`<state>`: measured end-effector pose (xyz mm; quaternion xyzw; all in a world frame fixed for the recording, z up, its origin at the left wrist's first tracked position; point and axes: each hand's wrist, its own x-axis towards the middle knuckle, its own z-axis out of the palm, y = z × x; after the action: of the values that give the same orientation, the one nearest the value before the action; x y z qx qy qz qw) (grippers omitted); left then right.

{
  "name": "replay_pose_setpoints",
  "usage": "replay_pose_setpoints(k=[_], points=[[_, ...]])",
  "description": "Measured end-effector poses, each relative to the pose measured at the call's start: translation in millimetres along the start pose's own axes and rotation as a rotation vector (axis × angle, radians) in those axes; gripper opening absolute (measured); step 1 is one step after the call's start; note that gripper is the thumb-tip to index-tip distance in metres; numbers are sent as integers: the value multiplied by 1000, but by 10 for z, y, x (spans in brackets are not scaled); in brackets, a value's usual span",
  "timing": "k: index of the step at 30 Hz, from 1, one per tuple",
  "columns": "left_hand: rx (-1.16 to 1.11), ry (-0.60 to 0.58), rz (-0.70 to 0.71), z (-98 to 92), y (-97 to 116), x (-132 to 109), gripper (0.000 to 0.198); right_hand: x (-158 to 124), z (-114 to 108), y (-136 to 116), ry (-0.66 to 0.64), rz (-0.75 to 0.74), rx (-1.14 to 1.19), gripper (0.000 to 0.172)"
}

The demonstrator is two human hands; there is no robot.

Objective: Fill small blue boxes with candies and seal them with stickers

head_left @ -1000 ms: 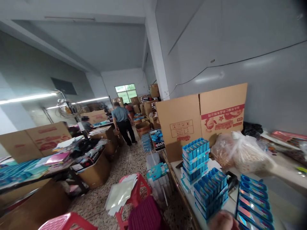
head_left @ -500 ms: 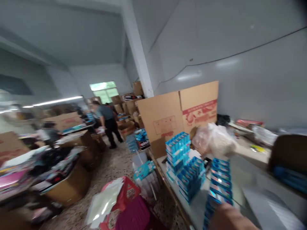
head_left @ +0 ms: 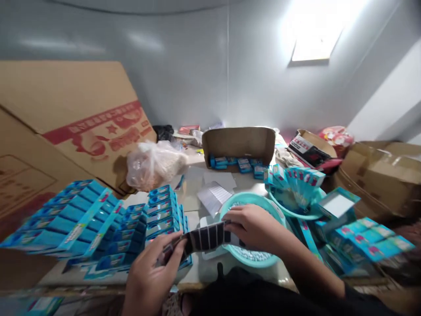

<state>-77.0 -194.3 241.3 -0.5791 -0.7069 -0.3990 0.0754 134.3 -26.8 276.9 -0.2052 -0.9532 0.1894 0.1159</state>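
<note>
A dark strip with pale dividing lines [head_left: 208, 238] is stretched between my two hands above the table's front edge. My left hand [head_left: 153, 267] is closed on its left end, thumb uppermost. At the other end, the fingers of my right hand [head_left: 251, 226] pinch it, over a turquoise basin [head_left: 255, 262]. Small pale pieces [head_left: 250, 253] fill that basin; they are too small to name. Stacked blue boxes [head_left: 162, 210] stand just left of the strip. What the strip is exactly, I cannot make out.
More blue boxes [head_left: 75, 219] are stacked at left before a large cardboard sheet [head_left: 98, 101]. A second turquoise basin [head_left: 289, 210] holds fanned blue boxes. Behind stand a knotted plastic bag [head_left: 154, 164] and a brown carton [head_left: 237, 142] with small blue packs. Blue boxes [head_left: 371, 241] crowd the right side.
My view has swung right, from the room and its aisle to the table against the wall. Both hands now show, holding the dark strip; earlier only one blurred hand was visible near the boxes.
</note>
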Motion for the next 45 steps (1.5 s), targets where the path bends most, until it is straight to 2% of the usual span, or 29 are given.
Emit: replay_pose_setpoints(k=[3, 6, 8, 10, 13, 15, 17, 21, 27, 30, 35, 40, 45], points=[[79, -4, 164, 77, 52, 46, 17, -45, -15, 50, -2, 33, -19, 15], [255, 66, 381, 168, 114, 101, 22, -93, -22, 88, -1, 55, -21, 16], [295, 83, 435, 240, 205, 129, 29, -116, -19, 95, -7, 40, -16, 19], [213, 9, 453, 319, 329, 153, 35, -131, -4, 94, -8, 7, -3, 20], [58, -174, 458, 437, 495, 187, 36, -157, 22, 108, 11, -40, 42, 16], [24, -269, 460, 496, 537, 208, 34, -187, 20, 139, 4, -50, 86, 12], [11, -306, 470, 525, 519, 228, 31, -227, -5, 185, -15, -49, 149, 9], [0, -226, 487, 508, 441, 271, 34, -305, -66, 268, -11, -33, 289, 14], [71, -51, 653, 504, 446, 287, 38, -332, -14, 255, 122, -18, 404, 16], [63, 14, 643, 544, 438, 256, 36, -333, 18, 255, 156, -21, 450, 19], [40, 10, 625, 571, 466, 261, 31, -355, 49, 283, 178, -20, 473, 18], [38, -67, 547, 573, 464, 286, 38, -365, 109, 288, 156, -31, 499, 18], [2, -37, 601, 596, 364, 246, 38, -340, 147, 269, 160, -33, 516, 20]])
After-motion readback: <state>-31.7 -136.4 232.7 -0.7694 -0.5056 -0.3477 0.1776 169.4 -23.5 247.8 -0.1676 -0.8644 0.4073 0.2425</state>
